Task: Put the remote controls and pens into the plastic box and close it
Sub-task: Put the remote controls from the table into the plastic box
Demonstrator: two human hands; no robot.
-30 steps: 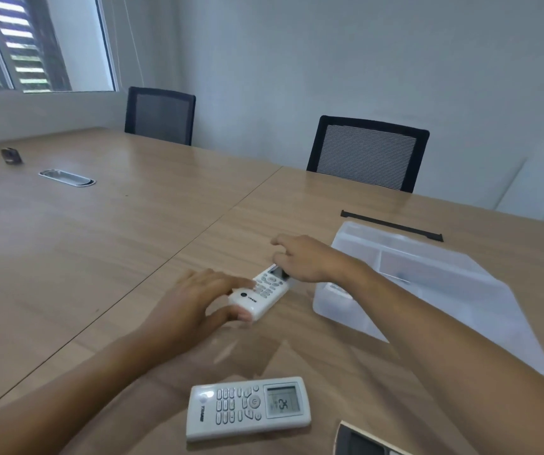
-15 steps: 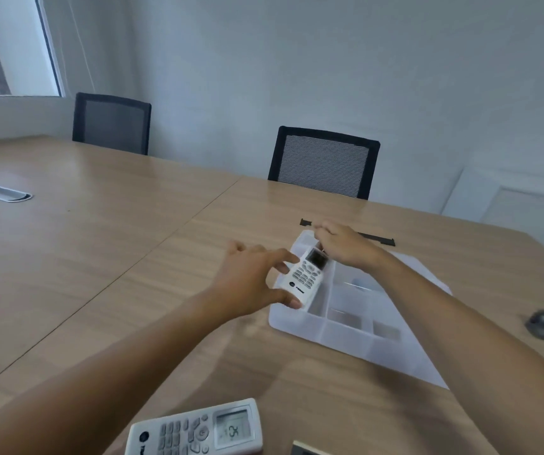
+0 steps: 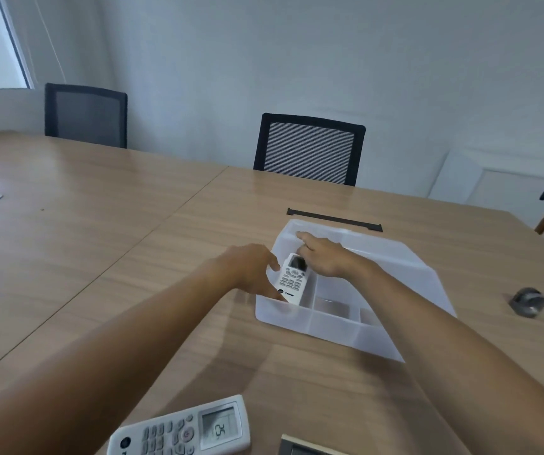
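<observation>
A small white remote control [image 3: 293, 278] sits tilted inside the left compartment of the translucent plastic box [image 3: 326, 326], which has several compartments. My left hand [image 3: 251, 269] grips the remote's near left side at the box's left wall. My right hand [image 3: 323, 256] holds its far end from the right, forearm crossing over the box. A larger white remote control [image 3: 182, 430] with a display lies flat on the wooden table at the near edge. No pens show.
A black strip [image 3: 334, 220] lies just behind the box. A small dark round object [image 3: 528, 300] rests on the table at the right. Two black mesh chairs [image 3: 310, 149] stand at the far side. A dark framed item [image 3: 303, 449] pokes in at the bottom edge.
Both hands lifted the small remote off the table, carried it right and lowered it into the box's left compartment. The view swung right.
</observation>
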